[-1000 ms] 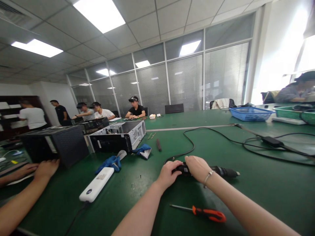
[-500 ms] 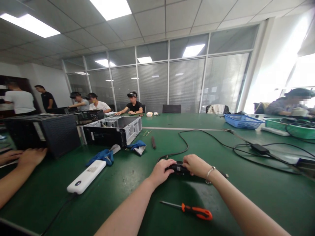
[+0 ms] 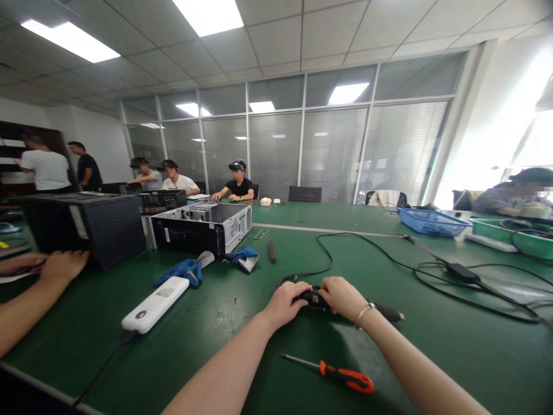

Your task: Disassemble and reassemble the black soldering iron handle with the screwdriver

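Note:
A black corded hand tool [image 3: 317,298] lies on the green table, with a tapered nose and a small pale tip at its right end; its exact kind is unclear. My left hand [image 3: 284,302] is closed around the cable-side end. Against the tool's middle, my right hand [image 3: 343,298] has its fingers curled, and its wrist hides part of the body. Closer to me, between my forearms, rests a screwdriver [image 3: 346,377] with an orange and black handle, its shaft pointing left.
An opened computer case [image 3: 194,233], blue gloves [image 3: 184,272] and a white power bank [image 3: 156,305] are at left. A co-worker's hands touch a dark case [image 3: 114,230]. Black cables [image 3: 375,248] cross the right side, near blue [image 3: 434,223] and green baskets [image 3: 518,235].
My right hand and wrist have shifted slightly left along the tool, showing more of its tapered nose. The whole view has turned a little left. The screwdriver stays put.

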A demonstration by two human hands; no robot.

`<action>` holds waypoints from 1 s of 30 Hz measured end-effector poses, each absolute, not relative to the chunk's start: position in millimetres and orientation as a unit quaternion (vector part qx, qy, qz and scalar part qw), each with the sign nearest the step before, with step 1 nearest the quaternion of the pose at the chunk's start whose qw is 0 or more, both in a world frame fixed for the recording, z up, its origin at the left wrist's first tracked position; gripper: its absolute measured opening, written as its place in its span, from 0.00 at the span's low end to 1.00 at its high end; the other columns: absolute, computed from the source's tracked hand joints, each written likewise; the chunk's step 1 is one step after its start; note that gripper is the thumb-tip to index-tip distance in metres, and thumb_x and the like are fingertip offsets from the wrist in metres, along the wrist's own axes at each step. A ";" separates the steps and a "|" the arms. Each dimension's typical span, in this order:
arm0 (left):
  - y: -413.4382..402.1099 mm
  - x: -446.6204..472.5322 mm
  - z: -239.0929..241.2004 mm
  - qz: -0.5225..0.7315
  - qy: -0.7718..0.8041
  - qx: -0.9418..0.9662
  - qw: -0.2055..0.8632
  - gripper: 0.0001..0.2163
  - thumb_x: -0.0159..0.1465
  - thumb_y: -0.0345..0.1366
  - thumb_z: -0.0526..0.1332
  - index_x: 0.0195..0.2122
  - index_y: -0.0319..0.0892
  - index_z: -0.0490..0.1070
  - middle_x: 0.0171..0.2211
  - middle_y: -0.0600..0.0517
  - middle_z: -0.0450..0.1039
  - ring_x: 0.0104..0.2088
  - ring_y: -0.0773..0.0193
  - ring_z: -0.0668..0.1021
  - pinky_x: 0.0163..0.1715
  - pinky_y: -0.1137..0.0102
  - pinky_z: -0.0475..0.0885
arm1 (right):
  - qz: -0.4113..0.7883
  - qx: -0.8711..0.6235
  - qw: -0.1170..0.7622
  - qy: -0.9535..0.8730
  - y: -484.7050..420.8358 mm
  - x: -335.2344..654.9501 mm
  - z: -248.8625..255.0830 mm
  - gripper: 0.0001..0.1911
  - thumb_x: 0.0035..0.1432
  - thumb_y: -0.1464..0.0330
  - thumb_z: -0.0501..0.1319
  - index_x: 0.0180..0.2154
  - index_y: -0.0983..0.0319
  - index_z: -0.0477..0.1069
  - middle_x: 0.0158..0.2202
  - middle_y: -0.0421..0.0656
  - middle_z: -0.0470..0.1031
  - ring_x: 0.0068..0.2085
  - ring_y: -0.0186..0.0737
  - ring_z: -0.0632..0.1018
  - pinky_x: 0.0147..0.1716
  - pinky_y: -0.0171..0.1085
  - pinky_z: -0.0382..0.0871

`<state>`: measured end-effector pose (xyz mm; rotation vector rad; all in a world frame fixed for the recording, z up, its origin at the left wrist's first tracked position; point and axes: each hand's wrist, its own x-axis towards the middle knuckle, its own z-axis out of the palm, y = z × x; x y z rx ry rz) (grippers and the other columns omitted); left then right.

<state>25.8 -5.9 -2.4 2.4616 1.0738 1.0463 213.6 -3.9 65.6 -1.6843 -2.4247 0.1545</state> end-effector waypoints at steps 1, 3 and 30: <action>-5.8 25.7 -2.6 0.358 0.370 0.848 0.127 0.18 0.61 0.29 0.61 0.52 0.47 0.68 0.51 0.54 0.72 0.48 0.60 0.73 0.52 0.66 0.64 | 0.046 -0.570 0.096 -0.815 -2.3 213.5 63.6 0.15 0.58 0.70 0.50 0.29 0.65 0.74 0.26 0.49 0.77 0.32 0.40 0.77 0.33 0.33 0.62; -5.4 25.3 -3.0 0.354 0.371 0.850 0.122 0.18 0.61 0.29 0.60 0.53 0.47 0.67 0.51 0.53 0.72 0.48 0.60 0.73 0.52 0.66 0.65 | 0.036 -0.575 0.103 -0.811 1.5 213.6 59.0 0.14 0.58 0.69 0.51 0.30 0.65 0.74 0.30 0.50 0.77 0.36 0.42 0.77 0.35 0.34 0.62; 6.5 31.6 -14.6 0.287 0.489 0.819 0.085 0.18 0.67 0.37 0.52 0.58 0.45 0.62 0.45 0.48 0.74 0.45 0.58 0.75 0.48 0.65 0.68 | 0.295 -0.511 0.236 -0.772 18.0 234.3 62.2 0.15 0.54 0.72 0.52 0.39 0.64 0.74 0.31 0.42 0.80 0.31 0.34 0.79 0.31 0.30 0.71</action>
